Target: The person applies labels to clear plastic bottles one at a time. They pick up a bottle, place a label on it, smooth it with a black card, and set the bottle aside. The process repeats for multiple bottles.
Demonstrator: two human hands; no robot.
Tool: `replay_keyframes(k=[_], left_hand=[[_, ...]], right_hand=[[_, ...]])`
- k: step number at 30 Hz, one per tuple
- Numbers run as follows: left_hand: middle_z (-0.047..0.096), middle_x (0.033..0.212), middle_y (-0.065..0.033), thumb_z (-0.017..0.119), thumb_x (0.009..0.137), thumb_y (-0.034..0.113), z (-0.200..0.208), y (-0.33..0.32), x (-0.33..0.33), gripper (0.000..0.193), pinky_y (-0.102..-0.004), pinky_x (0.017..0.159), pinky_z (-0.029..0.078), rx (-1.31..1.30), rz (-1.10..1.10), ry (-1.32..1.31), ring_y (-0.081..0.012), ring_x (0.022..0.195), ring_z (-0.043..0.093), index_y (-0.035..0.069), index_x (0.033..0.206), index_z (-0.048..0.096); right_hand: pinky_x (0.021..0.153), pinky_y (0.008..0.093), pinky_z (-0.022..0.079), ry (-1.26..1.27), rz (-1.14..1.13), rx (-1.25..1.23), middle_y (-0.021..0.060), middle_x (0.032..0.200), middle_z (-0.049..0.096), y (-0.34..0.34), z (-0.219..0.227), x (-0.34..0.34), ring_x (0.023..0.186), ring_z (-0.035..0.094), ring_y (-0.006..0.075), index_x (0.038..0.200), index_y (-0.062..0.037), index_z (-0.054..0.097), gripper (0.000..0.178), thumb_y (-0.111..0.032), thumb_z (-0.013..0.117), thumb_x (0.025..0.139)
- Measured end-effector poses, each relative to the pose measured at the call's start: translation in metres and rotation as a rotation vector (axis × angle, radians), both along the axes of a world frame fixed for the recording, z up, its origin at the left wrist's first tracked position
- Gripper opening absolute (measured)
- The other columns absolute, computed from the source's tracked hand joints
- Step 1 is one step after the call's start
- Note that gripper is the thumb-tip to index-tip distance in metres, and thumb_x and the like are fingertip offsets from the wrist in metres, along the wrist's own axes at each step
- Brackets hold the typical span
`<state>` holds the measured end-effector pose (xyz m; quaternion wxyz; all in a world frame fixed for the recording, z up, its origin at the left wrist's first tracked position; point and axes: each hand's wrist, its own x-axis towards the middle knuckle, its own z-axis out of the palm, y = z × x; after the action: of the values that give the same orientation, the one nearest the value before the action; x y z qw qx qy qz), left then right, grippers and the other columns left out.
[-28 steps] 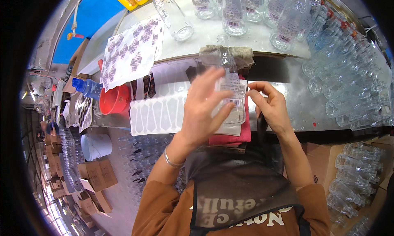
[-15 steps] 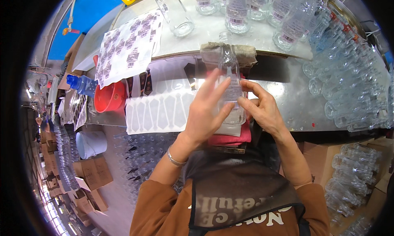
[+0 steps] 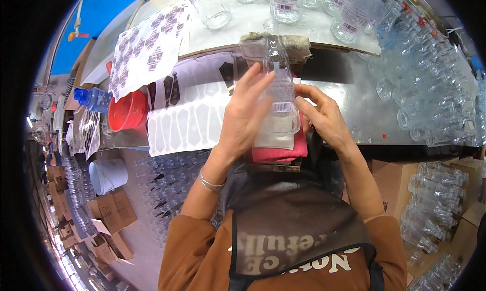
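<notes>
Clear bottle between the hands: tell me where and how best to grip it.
Probably by the narrow neck, from above: the bottle lies with it across the beige cloth roll, pointing away from the person, keeping fingers off the label on the wider body.

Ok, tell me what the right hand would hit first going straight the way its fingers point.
Probably the clear labelled bottle, just to the left of the right hand; whether the two touch now is hard to tell.

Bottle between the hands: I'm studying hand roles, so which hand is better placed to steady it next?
Right, probably: the right hand is curled close at the right edge of the bottle, while the left hand, blurred, has its fingers spread.
</notes>
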<state>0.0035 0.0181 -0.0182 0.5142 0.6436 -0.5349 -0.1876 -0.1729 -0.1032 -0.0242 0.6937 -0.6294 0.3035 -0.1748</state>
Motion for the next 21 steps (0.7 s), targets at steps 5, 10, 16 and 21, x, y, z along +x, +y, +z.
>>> replay_keyframes(k=[5,10,16,21], left_hand=[[0.044,0.155,-0.0183,0.065,0.098,0.016,0.001,-0.004,-0.004,0.045,-0.0387,0.107,0.046,0.026,0.003,-0.083,-0.0303,0.14,0.046,0.011,0.143,0.059],[0.043,0.155,-0.0198,0.069,0.094,0.014,-0.001,-0.006,-0.004,0.049,-0.0403,0.108,0.045,0.015,0.01,-0.125,-0.0334,0.139,0.048,0.01,0.142,0.059],[0.044,0.152,-0.0242,0.071,0.09,0.01,-0.002,-0.006,-0.007,0.05,-0.0429,0.11,0.043,0.018,0.027,-0.108,-0.0377,0.136,0.051,0.006,0.139,0.06],[0.043,0.156,-0.0158,0.07,0.095,0.02,-0.002,-0.005,-0.004,0.05,-0.0428,0.103,0.05,0.054,0.03,-0.139,-0.032,0.14,0.046,0.014,0.143,0.059]], right_hand=[[0.066,0.0249,0.052,-0.013,-0.027,-0.047,0.012,0.12,0.065,0.002,0.0,0.004,0.076,0.061,0.0101,0.134,0.0058,0.056,0.049,-0.024,0.068,0.098],[0.084,0.0305,0.055,0.004,-0.045,-0.055,0.0128,0.118,0.068,0.002,0.004,0.006,0.101,0.07,0.0184,0.129,0.0048,0.06,0.047,-0.023,0.072,0.093],[0.057,0.0226,0.05,0.009,-0.005,-0.068,0.0124,0.122,0.063,0.0,0.003,0.006,0.065,0.059,0.0055,0.134,0.008,0.053,0.051,-0.02,0.071,0.096],[0.055,0.0212,0.048,-0.015,-0.066,0.002,0.0142,0.112,0.068,-0.008,-0.005,0.003,0.06,0.057,0.007,0.129,0.005,0.058,0.043,-0.027,0.064,0.1]])
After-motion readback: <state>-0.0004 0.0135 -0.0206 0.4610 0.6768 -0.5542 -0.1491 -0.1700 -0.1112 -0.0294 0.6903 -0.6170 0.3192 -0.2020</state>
